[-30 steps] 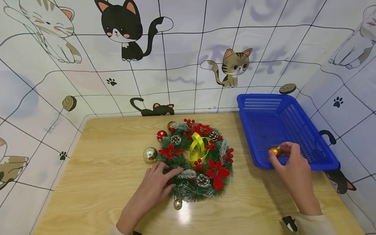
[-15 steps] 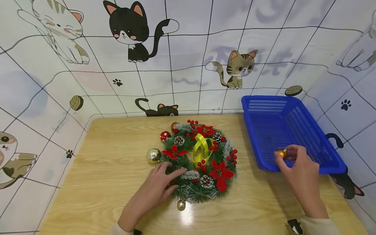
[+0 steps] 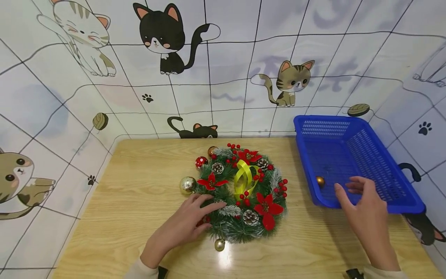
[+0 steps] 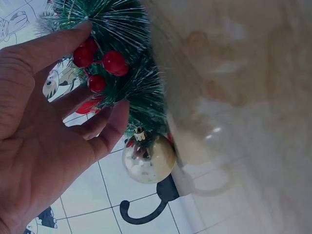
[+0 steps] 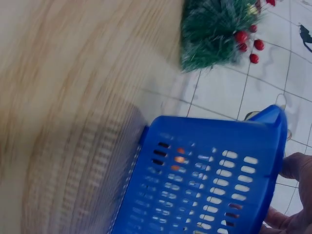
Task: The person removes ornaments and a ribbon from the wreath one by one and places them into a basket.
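Note:
My left hand (image 3: pixel 189 219) rests on the near left edge of a green wreath (image 3: pixel 230 226), fingers spread over its needles. In the left wrist view, the thumb and loosely bent fingers lie either side of red berries (image 4: pixel 113 62). My right hand (image 3: pixel 366 211) hovers over the near edge of a blue plastic basket (image 3: pixel 306 166), thumb and fingers apart with nothing between them. Inside the basket, against its left wall, lies a small orange-gold Christmas bauble (image 3: pixel 320 181). The right wrist view shows it as an orange patch through the slots of the basket wall (image 5: pixel 214 131).
Round the wreath's left side sit a large gold bauble (image 3: pixel 187 185), a red spotted bauble (image 3: pixel 201 162) and a copper bauble (image 3: pixel 211 150). A small gold bauble (image 3: pixel 220 244) lies at its near edge. Yellow ribbon (image 3: pixel 242 176) stands in its middle. Cat-patterned cloth hangs behind the table (image 3: pixel 139 174).
My right hand has let go of the orange bauble, which now lies in the basket, and its fingers have spread. The left hand stays on the wreath. The head view has shifted slightly left.

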`<act>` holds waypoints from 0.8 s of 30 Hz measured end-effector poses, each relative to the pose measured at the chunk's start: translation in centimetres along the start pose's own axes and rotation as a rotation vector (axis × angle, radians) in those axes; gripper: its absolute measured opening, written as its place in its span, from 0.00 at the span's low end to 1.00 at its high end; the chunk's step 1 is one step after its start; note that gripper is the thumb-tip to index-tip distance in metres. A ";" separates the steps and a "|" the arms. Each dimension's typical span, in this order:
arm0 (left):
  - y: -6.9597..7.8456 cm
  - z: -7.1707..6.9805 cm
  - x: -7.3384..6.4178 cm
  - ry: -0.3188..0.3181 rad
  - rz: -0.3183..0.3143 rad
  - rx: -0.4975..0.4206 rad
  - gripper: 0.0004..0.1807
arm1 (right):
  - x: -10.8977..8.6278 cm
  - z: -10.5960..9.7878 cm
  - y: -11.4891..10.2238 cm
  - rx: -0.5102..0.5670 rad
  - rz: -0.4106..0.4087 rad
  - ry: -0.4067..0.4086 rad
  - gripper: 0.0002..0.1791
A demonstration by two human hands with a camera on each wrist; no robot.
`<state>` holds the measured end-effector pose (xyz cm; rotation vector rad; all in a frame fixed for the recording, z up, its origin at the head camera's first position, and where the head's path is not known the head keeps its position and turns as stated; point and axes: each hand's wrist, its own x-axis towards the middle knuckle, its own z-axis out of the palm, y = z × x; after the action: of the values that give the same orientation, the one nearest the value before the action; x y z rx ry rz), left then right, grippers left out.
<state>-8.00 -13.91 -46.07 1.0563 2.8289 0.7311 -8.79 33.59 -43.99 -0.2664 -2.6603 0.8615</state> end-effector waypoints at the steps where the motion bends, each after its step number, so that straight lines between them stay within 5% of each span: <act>1: 0.0 0.1 0.0 0.007 0.005 0.015 0.43 | -0.2 -0.1 -0.2 0.004 0.004 0.005 0.35; 10: 0.7 1.3 0.2 0.078 -0.010 0.137 0.42 | -1.0 -0.3 -1.2 0.011 -0.014 0.036 0.32; 24: 1.7 1.8 0.2 0.077 -0.045 0.277 0.39 | -1.9 0.1 -2.7 0.066 -0.031 0.088 0.30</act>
<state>-6.81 -11.88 -46.94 1.0101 3.0759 0.3911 -7.25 30.87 -43.00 -0.2408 -2.5429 0.9047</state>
